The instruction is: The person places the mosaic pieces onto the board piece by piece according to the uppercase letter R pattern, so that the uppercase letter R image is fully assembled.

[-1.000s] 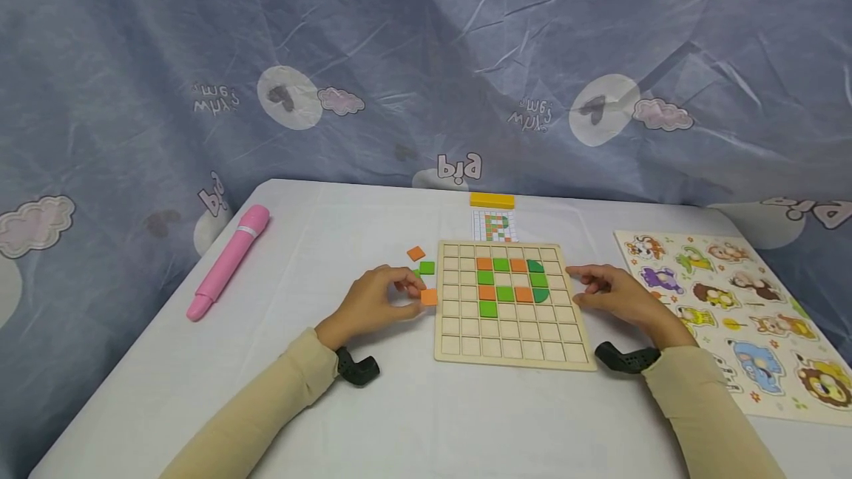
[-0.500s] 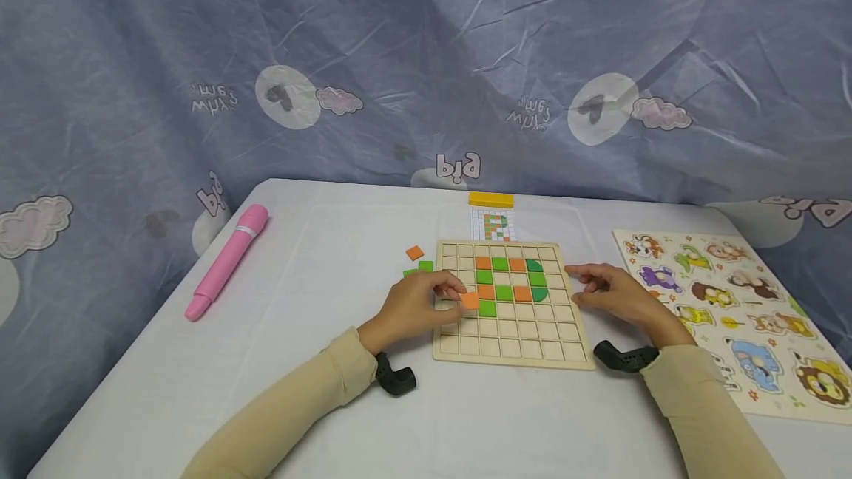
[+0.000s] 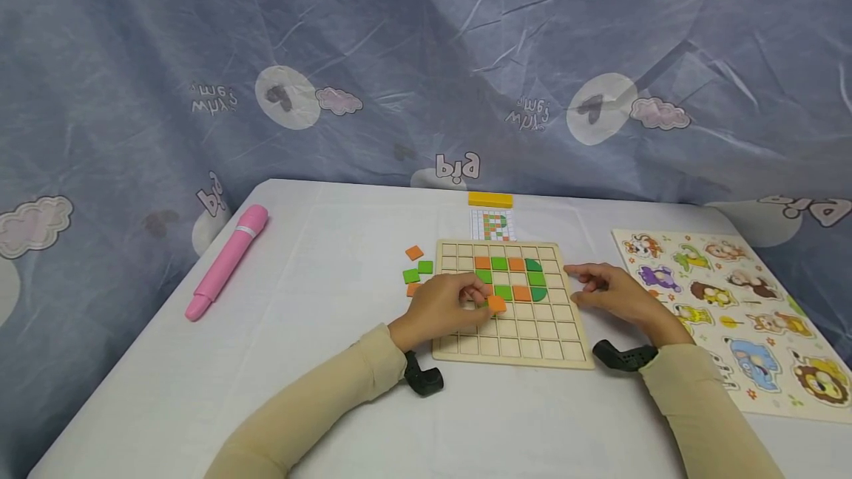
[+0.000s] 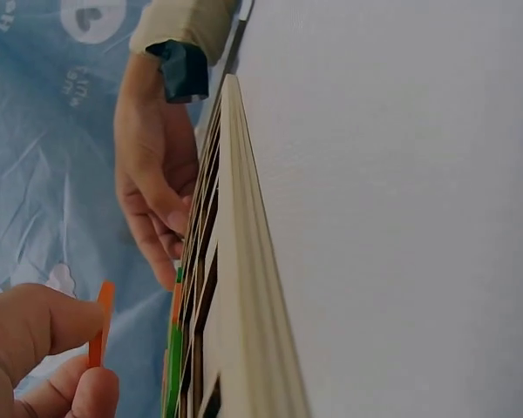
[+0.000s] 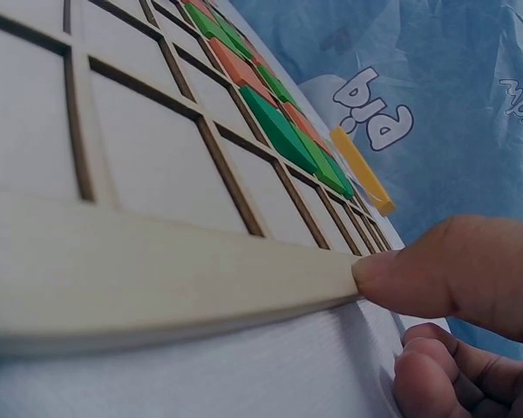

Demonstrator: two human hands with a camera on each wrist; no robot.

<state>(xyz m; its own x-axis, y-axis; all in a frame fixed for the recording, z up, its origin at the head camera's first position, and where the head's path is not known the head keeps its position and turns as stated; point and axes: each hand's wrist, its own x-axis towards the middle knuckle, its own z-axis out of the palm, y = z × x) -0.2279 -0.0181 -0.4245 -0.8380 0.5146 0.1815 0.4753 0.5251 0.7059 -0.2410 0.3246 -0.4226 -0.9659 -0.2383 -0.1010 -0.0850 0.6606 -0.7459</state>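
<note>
My left hand (image 3: 442, 307) pinches a square orange tile (image 3: 496, 304) between thumb and fingers, over the wooden grid board (image 3: 526, 350). In the left wrist view the tile (image 4: 103, 324) is seen edge-on, apart from the board's surface. Orange and green tiles, two of them rounded dark green (image 3: 538, 294), sit in the board's cells as a loop; part of the pattern is hidden behind my left hand. At the board's right edge, my right hand (image 3: 615, 296) touches the side with thumb and index finger. The right wrist view shows the thumb (image 5: 410, 280) against the rim.
Loose green tiles (image 3: 411, 275) and orange tiles (image 3: 415, 252) lie left of the board. Behind it are a pattern card (image 3: 494, 226) and a yellow block (image 3: 490, 199). A pink pen-shaped object (image 3: 228, 263) lies far left; an animal puzzle board (image 3: 739, 316) lies right.
My left hand has carried the orange tile rightward from beside the board's left edge to over its middle cells. The right hand has stayed at the board's right edge.
</note>
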